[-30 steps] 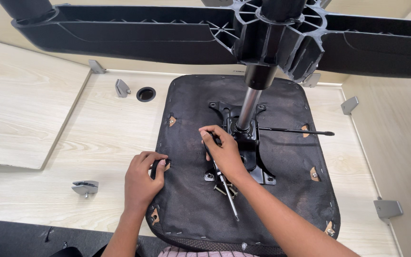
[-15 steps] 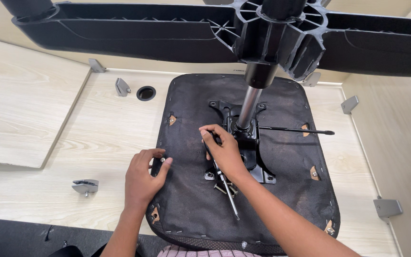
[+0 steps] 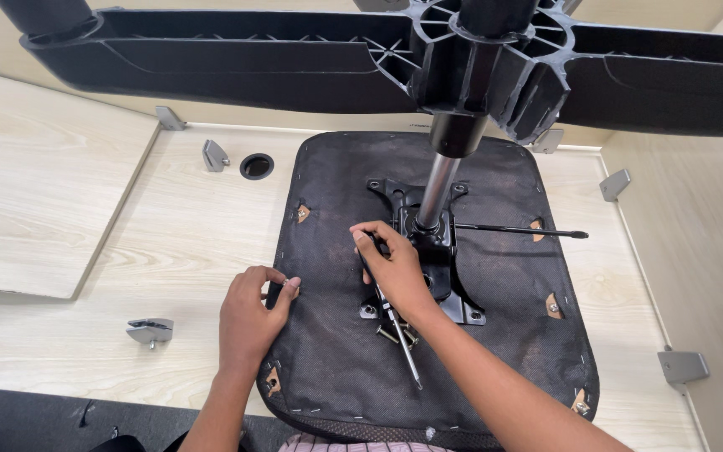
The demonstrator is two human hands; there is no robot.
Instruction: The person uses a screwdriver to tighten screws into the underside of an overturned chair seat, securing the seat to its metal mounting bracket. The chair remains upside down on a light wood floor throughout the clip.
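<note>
Right hand point(image 3: 395, 272) fingers are clenched around a screwdriver point(image 3: 399, 335), tip at the black mounting plate point(image 3: 441, 280) on the upturned seat underside point(image 3: 345, 360); its long axis runs from the plate back toward the person. Loose bolts point(image 3: 393, 333) lie just beside the shaft. Left hand point(image 3: 248, 318), fingers curled, presses the seat's left edge. Open table point(image 3: 169, 268) lies left; the chair base point(image 3: 479, 59) overhangs above.

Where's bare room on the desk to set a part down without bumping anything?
Bare wood lies on the desk between the round cable hole and the left hand, above the loose metal bracket. A narrower strip runs right of the upturned seat. It is crowded around the right hand, with loose bolts by the mounting plate.
</note>
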